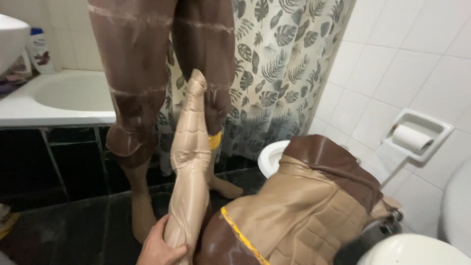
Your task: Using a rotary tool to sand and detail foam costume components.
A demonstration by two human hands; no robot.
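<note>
My left hand (158,249) is at the bottom edge, gripping the lower end of a long tan sculpted limb piece (190,157) that stands upright. Its fist-like top reaches up in front of a tall brown pair of sculpted legs (140,88) standing on the dark floor. Just right of my hand lies a tan torso piece (299,211) with a brown collar and a yellow stripe, leaning against the toilet area. My right hand is out of view.
A leaf-patterned shower curtain (279,64) hangs behind the legs. A white bathtub (59,105) is at left, with a bottle (39,49) on its rim. A toilet-paper holder (417,135) is on the tiled wall; white toilet fixtures (412,250) sit at right.
</note>
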